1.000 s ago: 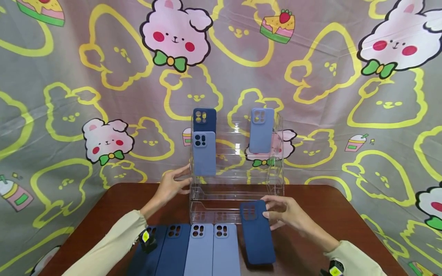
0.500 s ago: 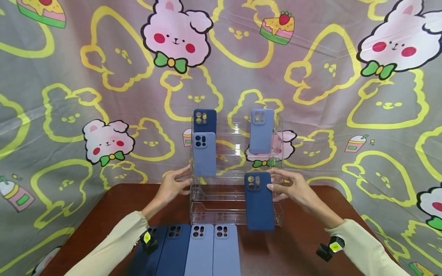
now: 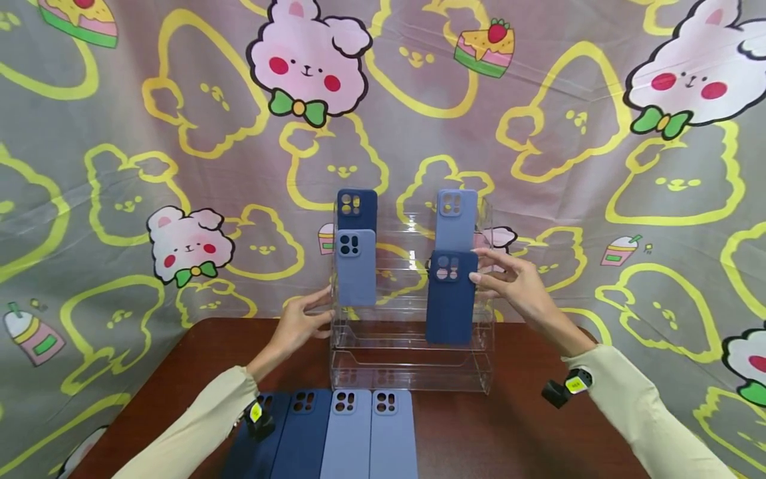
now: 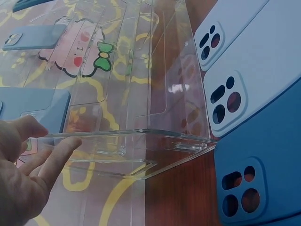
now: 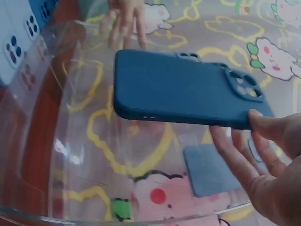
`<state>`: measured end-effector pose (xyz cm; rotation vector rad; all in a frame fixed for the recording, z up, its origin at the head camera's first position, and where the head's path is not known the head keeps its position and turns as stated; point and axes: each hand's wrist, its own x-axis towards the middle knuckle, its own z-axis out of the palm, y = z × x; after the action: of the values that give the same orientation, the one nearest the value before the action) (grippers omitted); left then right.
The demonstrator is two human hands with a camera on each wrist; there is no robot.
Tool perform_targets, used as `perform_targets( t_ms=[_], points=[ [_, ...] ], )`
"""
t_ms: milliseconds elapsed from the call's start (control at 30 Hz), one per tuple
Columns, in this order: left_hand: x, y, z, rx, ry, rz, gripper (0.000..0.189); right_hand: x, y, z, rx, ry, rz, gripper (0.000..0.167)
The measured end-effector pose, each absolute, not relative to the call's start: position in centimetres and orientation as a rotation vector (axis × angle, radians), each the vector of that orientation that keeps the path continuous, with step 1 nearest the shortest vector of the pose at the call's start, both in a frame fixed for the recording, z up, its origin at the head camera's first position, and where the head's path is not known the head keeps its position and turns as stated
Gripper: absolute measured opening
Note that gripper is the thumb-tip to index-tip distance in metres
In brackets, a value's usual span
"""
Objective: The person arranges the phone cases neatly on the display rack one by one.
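My right hand [image 3: 514,283] pinches a dark blue phone case [image 3: 450,306] by its upper right edge, thumb in front and fingers behind. The case is upright before the right side of a clear tiered display rack [image 3: 413,379], overlapping the lower part of a light blue case [image 3: 457,223]. In the right wrist view, the held phone case [image 5: 174,89] hangs over the clear tiers. My left hand [image 3: 300,318] touches the rack's left side with fingers spread and fairly straight. In the left wrist view, those fingertips [image 4: 70,142] lie at the clear panel's edge.
On the rack's left stand a dark blue case [image 3: 359,206] and, lower, a light blue case [image 3: 356,276]. Two dark blue cases [image 3: 302,439] and two light blue cases [image 3: 391,439] lie in a row on the brown table [image 3: 509,432]. A patterned cloth [image 3: 538,86] hangs behind.
My right hand has raised the dark blue phone case from low in front of the rack to its middle tiers, now overlapping the light blue case. My left hand stays at the rack's side.
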<state>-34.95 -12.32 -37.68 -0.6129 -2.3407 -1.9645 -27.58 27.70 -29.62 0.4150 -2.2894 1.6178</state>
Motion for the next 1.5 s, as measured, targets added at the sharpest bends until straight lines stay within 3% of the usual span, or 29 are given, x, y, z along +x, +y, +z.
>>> perform_targets(
  t_ms=[233,767,1267,1500],
  points=[
    [-35.0,-12.3,-37.8,-0.615,-2.342,-1.969,0.061,-29.6,28.8,-27.9,0.457,-2.088,1.662,0.048],
    [-34.9,-12.3,-38.0,-0.614,-2.347,-1.951,0.061,-31.6,29.0,-26.9,0.518,-1.944,1.292,0.047],
    [-34.4,-11.9,-38.6,-0.579,-2.326,-1.948,0.059,-31.7,28.4,-31.6,0.424,-2.027,1.216,0.047],
    [-34.5,-12.0,-38.3,-0.585,-2.325,-1.938,0.059,-33.5,28.1,-31.7,0.424,-1.964,0.749,0.050]
  ],
)
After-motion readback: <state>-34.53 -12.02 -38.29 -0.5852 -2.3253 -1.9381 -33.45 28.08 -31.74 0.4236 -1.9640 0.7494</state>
